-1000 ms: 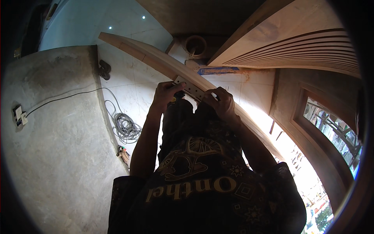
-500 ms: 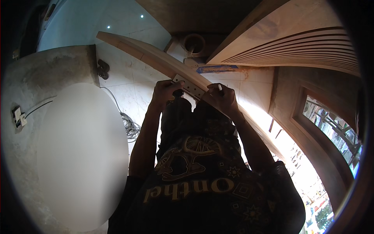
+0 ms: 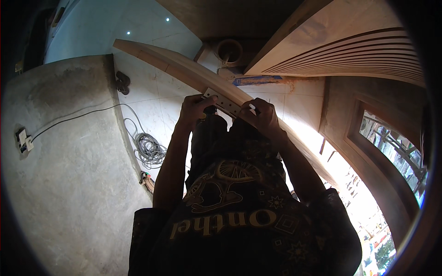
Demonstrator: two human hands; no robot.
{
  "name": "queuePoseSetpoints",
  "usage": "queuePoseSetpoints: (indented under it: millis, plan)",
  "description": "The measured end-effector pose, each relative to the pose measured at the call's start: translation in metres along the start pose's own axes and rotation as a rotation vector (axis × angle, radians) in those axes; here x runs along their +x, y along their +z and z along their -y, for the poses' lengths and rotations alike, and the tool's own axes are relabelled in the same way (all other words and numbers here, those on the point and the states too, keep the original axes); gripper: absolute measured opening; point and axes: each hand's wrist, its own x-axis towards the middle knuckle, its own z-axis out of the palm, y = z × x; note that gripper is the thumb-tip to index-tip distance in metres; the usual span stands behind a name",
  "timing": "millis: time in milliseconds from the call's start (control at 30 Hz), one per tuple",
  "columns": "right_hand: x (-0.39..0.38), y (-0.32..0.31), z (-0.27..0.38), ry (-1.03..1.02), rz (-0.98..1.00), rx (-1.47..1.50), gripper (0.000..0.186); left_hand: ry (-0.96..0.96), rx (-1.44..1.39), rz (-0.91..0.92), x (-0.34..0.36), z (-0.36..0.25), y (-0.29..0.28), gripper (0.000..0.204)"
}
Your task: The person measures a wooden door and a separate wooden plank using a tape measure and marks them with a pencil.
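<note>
A metal hinge leaf (image 3: 221, 102) with a row of screw holes lies along the edge of a long wooden board (image 3: 168, 64). My left hand (image 3: 195, 110) closes on the hinge's left end, thumb on top, pressing it to the board. At the hinge's right end, my right hand (image 3: 261, 115) grips a slim pen-like stick (image 3: 252, 106) whose white end shows above the fingers. The stick's lower tip is hidden by the hand. The board slants across in front of me, from far left to near right.
A slatted wooden panel (image 3: 340, 50) stands at far right, by a window frame (image 3: 363, 133). A round pot (image 3: 229, 50) sits beyond the board. On the left are a concrete wall (image 3: 78, 184), a socket with a plug (image 3: 24, 140), coiled cable (image 3: 149, 149) and dark footwear (image 3: 122, 83).
The pale blurred oval on the left is gone, and the wall and cable behind it show. The white end of the stick has tipped left and lower; the hinge stays in place.
</note>
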Motion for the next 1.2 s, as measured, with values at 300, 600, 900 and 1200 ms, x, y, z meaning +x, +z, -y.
queuePoseSetpoints:
  millis: [300,600,900,1200]
  plan:
    - [-0.005,0.005,0.0,0.001,-0.038,-0.057,0.022,0.014,-0.016,0.017,-0.003,-0.003,0.003,0.042]
    - [-0.004,0.008,0.004,0.016,-0.016,-0.03,0.018,0.018,0.04,0.006,0.003,0.001,-0.006,0.041]
    - [-0.004,0.026,0.0,0.074,-0.054,-0.239,0.032,0.064,0.073,-0.019,0.026,0.032,-0.026,0.033]
    - [-0.016,0.04,-0.007,-0.02,-0.239,-0.212,0.02,0.292,0.424,0.157,0.013,0.009,-0.009,0.047]
